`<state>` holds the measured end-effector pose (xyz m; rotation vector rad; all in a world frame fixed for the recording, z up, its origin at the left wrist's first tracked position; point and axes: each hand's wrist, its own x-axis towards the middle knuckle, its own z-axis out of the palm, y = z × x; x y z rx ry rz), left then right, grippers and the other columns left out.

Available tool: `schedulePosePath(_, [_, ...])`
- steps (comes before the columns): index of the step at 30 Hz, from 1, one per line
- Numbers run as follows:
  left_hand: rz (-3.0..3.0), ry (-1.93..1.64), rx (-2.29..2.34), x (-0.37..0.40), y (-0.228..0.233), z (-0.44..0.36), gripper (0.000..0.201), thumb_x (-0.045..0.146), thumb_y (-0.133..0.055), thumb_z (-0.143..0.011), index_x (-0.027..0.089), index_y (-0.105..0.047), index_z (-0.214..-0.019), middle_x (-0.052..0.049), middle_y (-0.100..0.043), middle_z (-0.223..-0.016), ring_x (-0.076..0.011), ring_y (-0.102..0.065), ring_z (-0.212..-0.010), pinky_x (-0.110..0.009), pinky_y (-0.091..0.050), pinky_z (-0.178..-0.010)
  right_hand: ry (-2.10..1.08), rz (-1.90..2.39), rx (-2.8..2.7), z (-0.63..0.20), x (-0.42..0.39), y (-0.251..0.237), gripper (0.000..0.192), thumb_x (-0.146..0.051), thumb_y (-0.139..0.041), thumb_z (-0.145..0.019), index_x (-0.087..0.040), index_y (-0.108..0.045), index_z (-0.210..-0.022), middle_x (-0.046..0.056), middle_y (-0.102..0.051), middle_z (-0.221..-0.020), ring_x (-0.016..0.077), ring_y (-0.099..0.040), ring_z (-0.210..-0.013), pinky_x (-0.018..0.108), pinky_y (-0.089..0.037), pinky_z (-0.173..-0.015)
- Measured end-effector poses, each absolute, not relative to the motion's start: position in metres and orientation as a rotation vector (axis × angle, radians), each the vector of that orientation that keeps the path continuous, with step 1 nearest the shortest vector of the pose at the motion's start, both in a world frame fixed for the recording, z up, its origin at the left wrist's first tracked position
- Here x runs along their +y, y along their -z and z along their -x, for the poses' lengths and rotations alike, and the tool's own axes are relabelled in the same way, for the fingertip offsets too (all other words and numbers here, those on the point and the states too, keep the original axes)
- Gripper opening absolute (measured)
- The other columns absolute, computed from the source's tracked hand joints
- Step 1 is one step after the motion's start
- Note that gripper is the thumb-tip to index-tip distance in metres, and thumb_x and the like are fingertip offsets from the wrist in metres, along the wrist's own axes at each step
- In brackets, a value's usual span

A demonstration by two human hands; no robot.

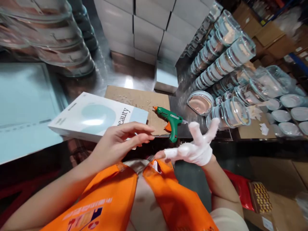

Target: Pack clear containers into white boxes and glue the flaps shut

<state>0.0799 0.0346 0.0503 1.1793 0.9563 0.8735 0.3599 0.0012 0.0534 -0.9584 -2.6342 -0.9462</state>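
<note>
Left hand [117, 141] hovers bare at the table edge, fingers loosely extended and half open, gripping nothing, its fingertips just over the near corner of the white flat box [96, 117] printed "Beauty"; that box lies tilted on the steel table [115, 70], partly overlapping the cardboard sheet [141, 102]; the green glue gun [171, 119] rests on the cardboard's right edge, between the two hands. Right hand [196, 147], in a white glove, is spread wide open and empty, just right of the gun and near the rows of glass jars [223, 57]; stacked white cartons [149, 29] stand behind.
</note>
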Motion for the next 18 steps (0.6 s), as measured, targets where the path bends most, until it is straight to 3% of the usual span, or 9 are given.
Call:
schedulePosePath(3, [-1.142, -0.659, 0.829, 0.035, -0.052, -0.086, 0.038, 0.058, -0.086, -0.078, 0.022, -0.086, -0.091, -0.006, -0.081, -0.082, -0.0196, -0.074, -0.073, -0.023, -0.059, -0.065, 0.879, 0.984, -2.752, -0.366, -0.001, -0.053, 0.085, -0.076, -0.058, -0.096, -0.072, 0.001, -0.157, -0.013, -0.016, -0.179, 0.0426, -0.042, -0.155, 0.091, -0.017, -0.116])
schedulePosePath(8, [-1.214, -0.476, 0.698, 0.043, -0.054, -0.090, 0.028, 0.049, -0.082, -0.083, 0.022, -0.087, -0.084, -0.007, -0.083, -0.084, -0.0204, -0.075, -0.074, -0.023, -0.059, -0.066, 0.902, 0.791, -2.784, -0.371, -0.003, -0.059, 0.060, -0.070, -0.057, -0.100, -0.070, -0.032, -0.154, -0.021, -0.019, -0.177, 0.0392, -0.032, -0.160, 0.090, 0.001, -0.118])
schedulePosePath(13, [-1.354, -0.399, 0.630, 0.047, -0.056, -0.094, 0.021, 0.043, -0.078, -0.084, 0.024, -0.088, -0.086, -0.005, -0.082, -0.080, -0.0188, -0.075, -0.069, -0.020, -0.055, -0.061, 0.535, 0.994, -3.009, -0.374, -0.008, -0.063, 0.066, -0.064, -0.055, -0.104, -0.071, -0.015, -0.156, -0.014, -0.040, -0.170, 0.0352, -0.052, -0.149, 0.090, -0.011, -0.118])
schedulePosePath(18, [-1.435, -0.297, 0.517, 0.053, -0.061, -0.097, 0.020, 0.040, -0.075, -0.088, 0.024, -0.086, -0.084, -0.003, -0.080, -0.076, -0.0163, -0.072, -0.067, -0.020, -0.051, -0.059, 0.635, 0.836, -2.962, -0.375, -0.010, -0.064, 0.060, -0.059, -0.055, -0.106, -0.076, -0.020, -0.152, -0.021, -0.033, -0.171, 0.0322, -0.054, -0.148, 0.090, -0.012, -0.119])
